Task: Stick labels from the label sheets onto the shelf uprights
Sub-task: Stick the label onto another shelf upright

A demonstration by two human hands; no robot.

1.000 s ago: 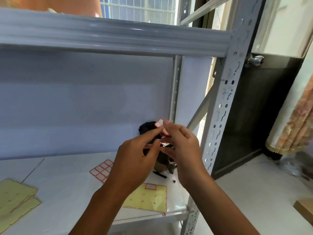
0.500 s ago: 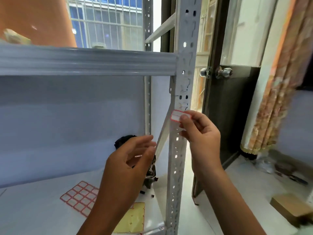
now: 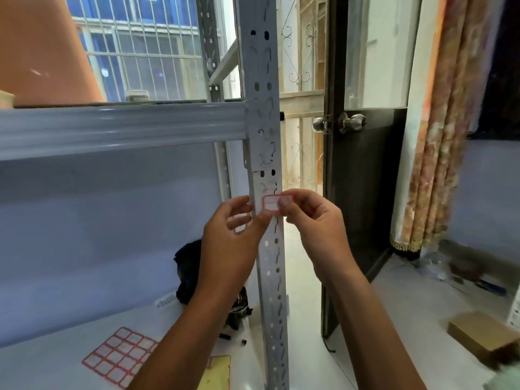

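Single head-worn view, facing forward, close to the shelf upright (image 3: 266,153), edges somewhat blurred

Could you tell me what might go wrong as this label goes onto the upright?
The label is pinched at its right end by the right hand, so it could go on crooked or wrinkled. The shelf upright is full of slots and holes, so parts of the label may bridge gaps and stick poorly. The left hand, close by, could catch the sticky side.
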